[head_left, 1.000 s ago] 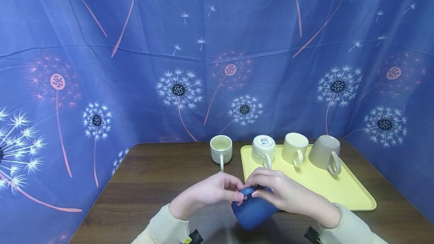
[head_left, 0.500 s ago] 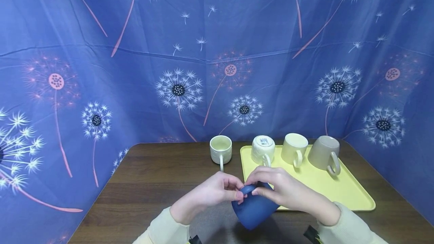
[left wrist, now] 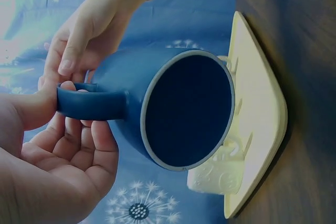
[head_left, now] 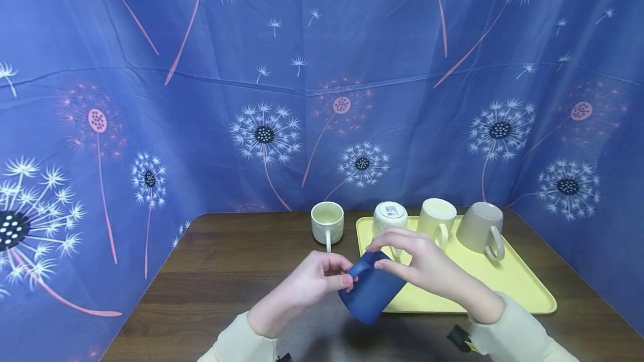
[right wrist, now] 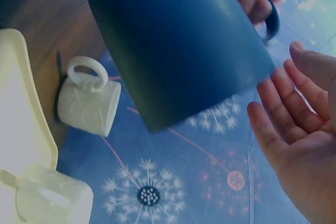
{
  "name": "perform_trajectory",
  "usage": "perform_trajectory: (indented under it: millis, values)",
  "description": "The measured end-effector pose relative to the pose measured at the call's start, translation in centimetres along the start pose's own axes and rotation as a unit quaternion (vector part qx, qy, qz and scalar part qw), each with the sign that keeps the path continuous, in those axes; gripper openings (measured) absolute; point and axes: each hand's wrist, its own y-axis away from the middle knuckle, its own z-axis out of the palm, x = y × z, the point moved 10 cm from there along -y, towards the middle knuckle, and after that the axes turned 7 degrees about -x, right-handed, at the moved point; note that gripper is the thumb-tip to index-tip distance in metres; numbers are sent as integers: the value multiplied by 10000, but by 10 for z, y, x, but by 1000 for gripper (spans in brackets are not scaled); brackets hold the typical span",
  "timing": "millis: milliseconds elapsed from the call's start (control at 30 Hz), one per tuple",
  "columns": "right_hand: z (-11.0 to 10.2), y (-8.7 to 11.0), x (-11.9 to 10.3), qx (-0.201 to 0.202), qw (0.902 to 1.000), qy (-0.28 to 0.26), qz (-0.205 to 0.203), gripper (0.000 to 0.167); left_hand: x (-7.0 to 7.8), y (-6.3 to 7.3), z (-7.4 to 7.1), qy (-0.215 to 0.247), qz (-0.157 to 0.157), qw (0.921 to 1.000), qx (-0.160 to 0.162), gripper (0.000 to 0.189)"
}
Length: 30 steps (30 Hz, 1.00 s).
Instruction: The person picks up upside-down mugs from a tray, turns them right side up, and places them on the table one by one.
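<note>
Gripping the handle [left wrist: 97, 108], the left hand [head_left: 318, 278] holds the mug [head_left: 374, 294] at 8 o'clock of the tray [head_left: 483, 281]; the right hand [head_left: 426, 264] has fingers [right wrist: 287, 106] loosely extended. Likely rigid, breakable: grasp handle, steady side.

Blue mug [head_left: 374, 292] looks ceramic from here, smooth and matt; upright white mug [head_left: 327, 229], glazed-looking, raised pattern; grey mug [head_left: 475, 230] smooth, faint sheen; yellow tray [head_left: 483, 275] smooth, plastic-looking; tabletop [head_left: 226, 261] wood-grained, dull sheen; backdrop [head_left: 427, 99] printed cloth, creased; sleeves [head_left: 523, 331] matt, soft-looking cloth.
</note>
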Motion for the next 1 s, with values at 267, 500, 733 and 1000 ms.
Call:
perform_trajectory:
  millis: [267,500,733,1000]
  values:
    - [-28,7,24,389,9969,348,581,29,-2,7,-23,17,-67,9991,429,15]
    - [-43,14,46,639,9902,459,1157,21,-3,14,-50,-89,-78,9958,911,17]
    - [-55,28,72,943,9721,477,2093,12,-5,24,-77,36,6,9879,1551,22]
    - [-65,42,98,1027,9555,607,2698,10,-14,38,-110,290,-50,9607,2761,15]
